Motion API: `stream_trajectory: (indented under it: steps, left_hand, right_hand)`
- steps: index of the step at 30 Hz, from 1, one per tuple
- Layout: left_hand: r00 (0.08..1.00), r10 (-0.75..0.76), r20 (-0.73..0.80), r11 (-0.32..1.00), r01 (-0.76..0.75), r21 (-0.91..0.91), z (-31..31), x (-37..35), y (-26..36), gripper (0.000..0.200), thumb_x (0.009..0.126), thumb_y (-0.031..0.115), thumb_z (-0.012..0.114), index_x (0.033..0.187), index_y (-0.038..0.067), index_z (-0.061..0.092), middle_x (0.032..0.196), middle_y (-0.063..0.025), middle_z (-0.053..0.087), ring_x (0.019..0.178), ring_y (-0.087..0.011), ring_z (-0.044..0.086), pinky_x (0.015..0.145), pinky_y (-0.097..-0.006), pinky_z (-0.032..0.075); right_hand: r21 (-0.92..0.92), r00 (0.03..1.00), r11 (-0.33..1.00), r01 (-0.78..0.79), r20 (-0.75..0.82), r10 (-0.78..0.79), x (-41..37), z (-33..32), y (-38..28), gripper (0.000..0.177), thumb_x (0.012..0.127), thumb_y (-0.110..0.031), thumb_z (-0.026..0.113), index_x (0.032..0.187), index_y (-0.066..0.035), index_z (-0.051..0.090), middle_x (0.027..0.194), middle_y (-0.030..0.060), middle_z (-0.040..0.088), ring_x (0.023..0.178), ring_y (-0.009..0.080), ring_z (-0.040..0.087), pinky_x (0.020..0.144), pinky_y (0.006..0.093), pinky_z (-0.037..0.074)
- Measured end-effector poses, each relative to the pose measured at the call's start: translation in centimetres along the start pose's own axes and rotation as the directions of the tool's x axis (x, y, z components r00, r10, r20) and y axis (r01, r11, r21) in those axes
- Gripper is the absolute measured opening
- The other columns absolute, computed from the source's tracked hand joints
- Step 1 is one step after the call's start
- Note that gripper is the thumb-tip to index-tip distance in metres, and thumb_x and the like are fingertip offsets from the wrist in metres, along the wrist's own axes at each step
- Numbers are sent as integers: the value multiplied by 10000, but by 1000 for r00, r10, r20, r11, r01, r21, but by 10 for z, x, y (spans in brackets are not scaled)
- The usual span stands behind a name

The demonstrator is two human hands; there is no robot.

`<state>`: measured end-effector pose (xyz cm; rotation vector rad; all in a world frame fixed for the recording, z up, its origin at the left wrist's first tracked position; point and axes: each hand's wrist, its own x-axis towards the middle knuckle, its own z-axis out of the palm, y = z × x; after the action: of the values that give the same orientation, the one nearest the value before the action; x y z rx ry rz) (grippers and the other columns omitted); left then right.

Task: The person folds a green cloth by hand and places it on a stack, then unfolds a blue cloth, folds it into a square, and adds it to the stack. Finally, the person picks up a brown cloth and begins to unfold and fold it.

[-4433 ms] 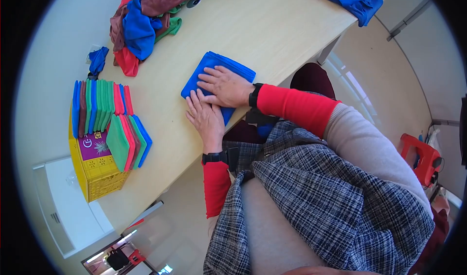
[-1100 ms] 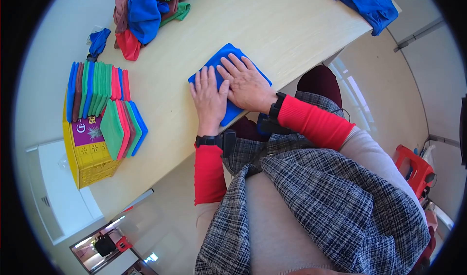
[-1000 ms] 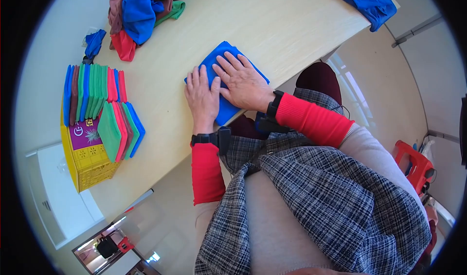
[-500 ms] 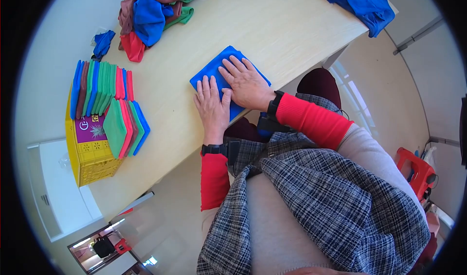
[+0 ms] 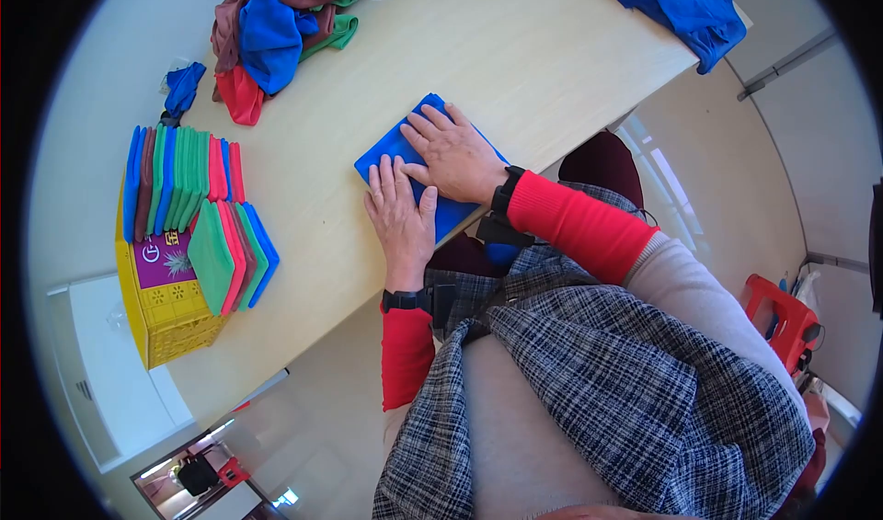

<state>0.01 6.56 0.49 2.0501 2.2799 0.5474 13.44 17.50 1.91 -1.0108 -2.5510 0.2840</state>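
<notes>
A: Your left hand (image 5: 402,218) and right hand (image 5: 455,157) are lying spread, pressing the blue cloth (image 5: 389,146) nr. the table (image 5: 303,235) edge.
B: You're poss. risking creases, or slippage overboard, if you're pushing unevenly.

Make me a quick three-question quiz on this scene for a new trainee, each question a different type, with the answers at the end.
1. Multiple choice: What lies under both the left hand and the right hand?
a) a sheet of newspaper
b) a folded blue cloth
c) a glass plate

2. True or false: The crumpled pile includes red cloth and green cloth.

3. Fill in the blank: The yellow box stands on the table toward the person's ____ side.

Key: 1. b; 2. true; 3. left.
</notes>
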Motion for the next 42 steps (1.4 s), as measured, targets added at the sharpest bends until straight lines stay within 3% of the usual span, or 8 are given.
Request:
stream_trajectory:
  steps: [6, 15, 18, 23, 26, 35, 39, 42]
  left_hand:
    - [1000, -19, -11, 1000, 19, -8, 1, -1, 1, 764, 1043, 579, 411, 1570, 28, 363, 1655, -193, 303, 1549, -389, 204, 1221, -612, 165]
    - [995, -77, -66, 996, 79, 27, 1, 0, -4, 747, 1044, 565, 426, 1568, 36, 369, 1646, -195, 316, 1539, -398, 225, 1214, -612, 181]
    - [975, -220, -21, 975, 221, 28, -7, 4, -10, 736, 1041, 553, 442, 1557, 31, 380, 1636, -192, 333, 1524, -403, 255, 1212, -610, 186]
    - [961, -254, -108, 953, 268, 140, -24, 22, -1, 710, 1038, 540, 455, 1534, 34, 419, 1619, -181, 368, 1506, -393, 298, 1209, -605, 195]
    - [997, 52, -59, 998, -49, 46, -8, 34, 3, 682, 1038, 533, 458, 1517, 47, 454, 1605, -169, 399, 1500, -377, 318, 1207, -599, 207]
    - [996, -46, -76, 999, 45, -24, 5, 36, -18, 675, 1036, 537, 463, 1520, 67, 462, 1594, -164, 422, 1504, -366, 316, 1211, -588, 211]
    - [994, -65, -90, 996, 70, 57, 3, 23, -17, 646, 1062, 510, 422, 1532, 68, 434, 1597, -173, 409, 1494, -385, 322, 1200, -582, 227]
    - [993, -60, -102, 998, 64, 28, -6, 9, -8, 702, 1028, 547, 481, 1528, 56, 443, 1613, -167, 388, 1518, -366, 290, 1212, -603, 200]
  right_hand:
    - [-15, 994, 994, -109, 12, 109, 2, 1, 2, 703, 1022, -534, 471, 1501, -20, 481, 1559, 150, 461, 1504, 320, 329, 1221, 496, 247]
    - [-41, 995, 994, -100, 8, 100, 1, 0, 0, 720, 1019, -533, 473, 1519, -15, 451, 1576, 162, 444, 1509, 320, 325, 1208, 494, 266]
    - [-38, 994, 994, -106, 8, 106, -1, -1, 0, 710, 1019, -524, 477, 1513, -14, 455, 1582, 170, 436, 1508, 326, 328, 1202, 500, 275]
    - [-67, 998, 996, -67, 5, 67, 0, 1, -1, 696, 1017, -507, 484, 1507, -13, 459, 1577, 173, 442, 1503, 339, 336, 1193, 510, 289]
    - [-73, 998, 995, -61, -9, 61, 1, 1, 0, 676, 1013, -480, 494, 1502, -15, 465, 1578, 174, 442, 1502, 353, 338, 1185, 523, 301]
    - [-59, 998, 997, -51, -41, 49, 1, 4, 3, 677, 984, -477, 511, 1473, -10, 492, 1566, 165, 456, 1486, 341, 359, 1150, 526, 331]
    - [-51, 999, 998, -23, -45, 21, -2, 6, 2, 670, 982, -477, 524, 1461, -10, 503, 1541, 164, 478, 1478, 341, 369, 1138, 518, 343]
    - [-40, 997, 999, -35, -71, 32, 2, 6, 2, 658, 982, -474, 537, 1446, -9, 516, 1511, 160, 501, 1466, 337, 383, 1124, 510, 357]
